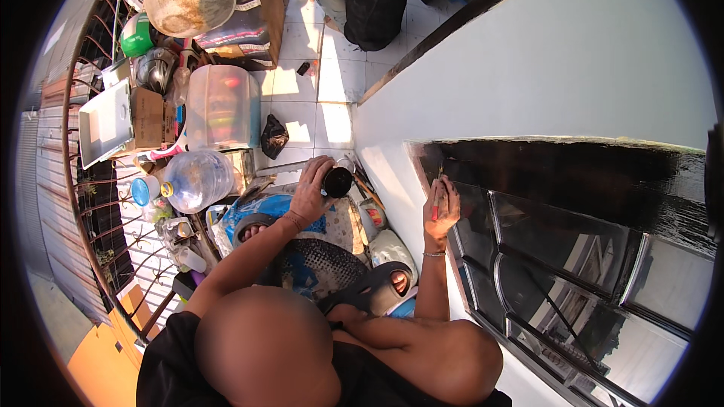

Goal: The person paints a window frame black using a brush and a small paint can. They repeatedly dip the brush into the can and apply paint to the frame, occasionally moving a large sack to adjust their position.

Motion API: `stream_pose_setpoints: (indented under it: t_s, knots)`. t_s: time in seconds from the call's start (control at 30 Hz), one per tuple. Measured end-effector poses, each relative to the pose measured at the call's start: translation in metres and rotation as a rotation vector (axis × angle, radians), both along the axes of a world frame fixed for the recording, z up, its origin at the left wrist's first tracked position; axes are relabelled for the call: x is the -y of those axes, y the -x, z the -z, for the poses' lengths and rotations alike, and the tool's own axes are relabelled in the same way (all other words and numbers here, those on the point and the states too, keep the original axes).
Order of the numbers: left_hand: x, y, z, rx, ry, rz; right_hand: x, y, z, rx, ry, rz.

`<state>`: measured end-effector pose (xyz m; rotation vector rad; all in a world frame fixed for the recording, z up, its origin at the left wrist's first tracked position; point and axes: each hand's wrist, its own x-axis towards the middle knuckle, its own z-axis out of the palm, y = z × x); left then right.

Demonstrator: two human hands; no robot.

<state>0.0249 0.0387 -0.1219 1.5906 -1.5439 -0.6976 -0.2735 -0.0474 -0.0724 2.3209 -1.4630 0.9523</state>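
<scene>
A slim, red-handled paintbrush was in the person's right hand, fingertips pinched together around it. Its long axis ran roughly in line with the forearm, tip pointing ahead, away from the body, beside the broad, glossy black window surround; whether the tip touched it could not be told. The brush looked light, likely stiff along the handle and soft at the tip, slippery if paint reached the grip, and best held near mid-handle. Well to the left, the left hand curled around a small, round container, black inside, mouth upward. Farther left of that hand lay a large, clear plastic bottle.
</scene>
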Motion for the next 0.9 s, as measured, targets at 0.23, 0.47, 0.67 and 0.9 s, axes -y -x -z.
stream_pose_setpoints:
  t_s: [0.23,0.47,0.67,0.9]
  knots:
    - [0.002,0.001,0.002,0.013,0.032,0.010,-0.005,-0.002,0.005,0.013,-0.025,-0.055]
    - [-0.001,-0.001,0.005,0.016,0.023,0.013,-0.016,-0.002,-0.018,0.041,0.065,0.002]
    - [-0.005,-0.003,0.004,0.038,0.018,-0.001,-0.001,0.001,-0.022,0.022,0.046,0.003]
    - [0.004,0.002,0.006,0.005,0.018,0.023,-0.012,0.004,-0.036,0.017,0.020,-0.033]
